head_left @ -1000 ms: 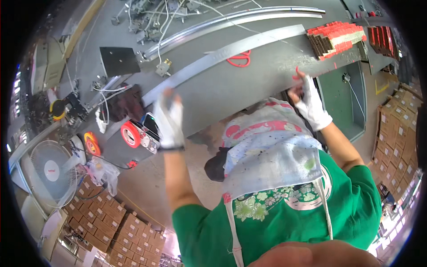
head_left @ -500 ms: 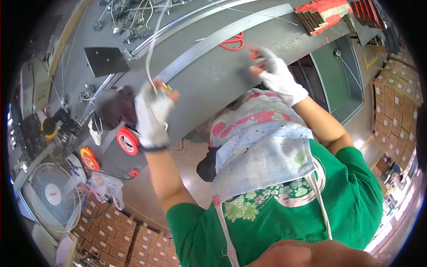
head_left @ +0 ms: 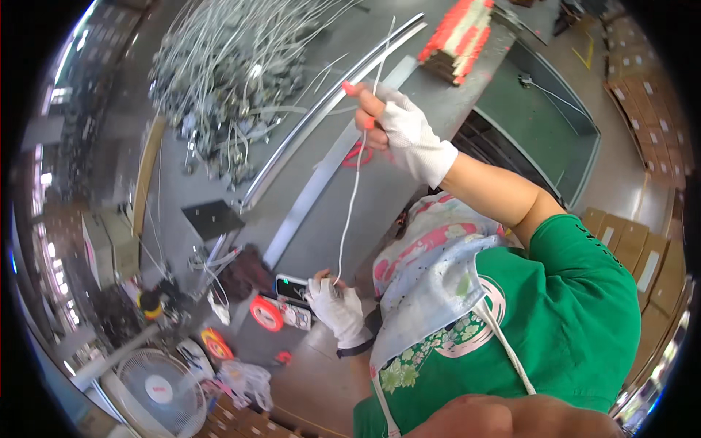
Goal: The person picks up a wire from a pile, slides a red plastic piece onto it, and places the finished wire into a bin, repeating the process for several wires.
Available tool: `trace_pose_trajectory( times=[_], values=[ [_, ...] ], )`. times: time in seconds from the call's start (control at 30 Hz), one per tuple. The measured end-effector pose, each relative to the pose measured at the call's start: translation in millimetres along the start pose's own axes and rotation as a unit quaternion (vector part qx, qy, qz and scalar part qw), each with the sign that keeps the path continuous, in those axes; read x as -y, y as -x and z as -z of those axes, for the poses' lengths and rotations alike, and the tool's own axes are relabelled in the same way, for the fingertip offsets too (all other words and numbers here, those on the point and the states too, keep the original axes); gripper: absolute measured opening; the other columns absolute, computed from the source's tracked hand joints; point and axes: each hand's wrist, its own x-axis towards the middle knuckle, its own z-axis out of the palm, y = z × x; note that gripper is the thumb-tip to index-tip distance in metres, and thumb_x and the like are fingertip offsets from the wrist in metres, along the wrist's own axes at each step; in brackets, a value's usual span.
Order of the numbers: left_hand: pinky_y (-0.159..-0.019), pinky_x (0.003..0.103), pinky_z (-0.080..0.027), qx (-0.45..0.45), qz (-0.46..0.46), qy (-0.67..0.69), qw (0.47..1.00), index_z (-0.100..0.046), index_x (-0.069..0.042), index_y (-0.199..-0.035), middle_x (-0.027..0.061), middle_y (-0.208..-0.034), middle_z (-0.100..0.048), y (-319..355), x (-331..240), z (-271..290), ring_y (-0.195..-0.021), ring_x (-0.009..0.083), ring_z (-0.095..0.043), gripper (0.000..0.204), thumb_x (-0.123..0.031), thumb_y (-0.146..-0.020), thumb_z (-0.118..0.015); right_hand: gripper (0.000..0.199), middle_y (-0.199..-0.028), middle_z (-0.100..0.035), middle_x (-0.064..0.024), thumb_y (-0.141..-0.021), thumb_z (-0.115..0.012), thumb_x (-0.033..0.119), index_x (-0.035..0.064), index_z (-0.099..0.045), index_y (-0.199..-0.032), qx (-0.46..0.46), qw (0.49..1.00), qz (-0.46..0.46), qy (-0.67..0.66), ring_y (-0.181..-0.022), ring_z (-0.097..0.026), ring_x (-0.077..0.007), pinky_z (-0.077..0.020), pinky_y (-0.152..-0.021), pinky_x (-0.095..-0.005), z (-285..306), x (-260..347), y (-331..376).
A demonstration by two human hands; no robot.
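Observation:
A thin white cable (head_left: 351, 212) stretches between my two hands. My left hand (head_left: 337, 314), in a white fingerless glove, is closed on its lower part near the front edge of the table. What sits at that end is hidden by the fingers. Higher up, my right hand (head_left: 405, 131), gloved alike with red wraps on some fingers, has its fingers curled round the cable, and the loose end rises past it. Red-handled scissors (head_left: 355, 155) lie on the table behind the cable. Beside my left hand are a lit phone (head_left: 290, 287) and a red tape roll (head_left: 266, 314).
A large heap of white cables with grey parts (head_left: 226, 87) covers the far table. Metal strips (head_left: 310, 186) run diagonally across it. Stacked red-and-cream pieces (head_left: 460, 40) stand far right, beside a green bin (head_left: 537, 120). A fan (head_left: 161, 390) and plastic bag (head_left: 247, 383) are lower left.
My left hand has dropped toward the table's front edge with the cable. My right hand has moved up and left and closed on the cable, now drawn out between them. The view has turned.

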Motion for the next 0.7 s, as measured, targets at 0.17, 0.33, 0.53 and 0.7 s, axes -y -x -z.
trace_pose_trajectory(
  times=[0.17, 0.33, 0.53, 0.7],
  values=[
    [-0.082, 0.033, -0.042, 0.164, -0.153, 0.266, 0.938, -0.042, -0.003, -0.126, 0.0125, -0.107, -0.053, -114.8, -94.1, -54.1, -0.093, 0.0234, -0.053, 0.067, -0.019, -0.068, -0.071, 0.025, -0.062, -0.043, 0.0032, -0.091, -0.046, 0.028, 0.0093, -0.05, -0.108, -0.126, 0.989, 0.082, 0.013, -0.046, -0.032, -0.0036, -0.0263, -0.043, -0.019, 72.3, 9.8, 9.1],
    [-0.075, 0.022, -0.042, 0.231, -0.094, 0.378, 0.891, -0.056, -0.003, -0.115, 0.0055, -0.093, -0.062, -144.0, -170.5, -171.8, -0.083, 0.0085, -0.053, 0.032, 0.001, -0.084, -0.05, 0.028, -0.059, -0.044, 0.0037, -0.09, -0.047, 0.032, 0.0088, -0.051, -0.105, -0.252, 0.961, 0.114, 0.02, -0.044, -0.033, -0.0028, -0.0231, -0.041, -0.0168, 167.9, 44.5, -4.2],
    [-0.069, 0.024, -0.044, 0.292, -0.106, 0.257, 0.915, -0.06, -0.004, -0.108, 0.0094, -0.086, -0.063, -168.5, -246.6, -252.0, -0.075, 0.0133, -0.056, 0.026, -0.003, -0.084, -0.053, 0.031, -0.059, -0.042, 0.0046, -0.091, -0.046, 0.031, 0.0073, -0.054, -0.109, -0.384, 0.918, 0.091, 0.032, -0.047, -0.032, -0.0028, -0.0235, -0.042, -0.0176, 290.5, 60.4, -42.0],
    [-0.075, 0.029, -0.043, 0.206, -0.176, 0.267, 0.925, -0.061, -0.004, -0.107, 0.0116, -0.082, -0.057, -181.9, -280.9, -297.9, -0.079, 0.0229, -0.055, 0.026, -0.003, -0.082, -0.053, 0.035, -0.084, -0.054, -0.0002, -0.089, -0.048, 0.03, 0.0046, -0.052, -0.112, -0.384, 0.921, 0.0, 0.061, -0.063, -0.044, -0.0083, -0.0345, -0.053, -0.0218, 338.1, 81.5, -58.4]
  ],
)
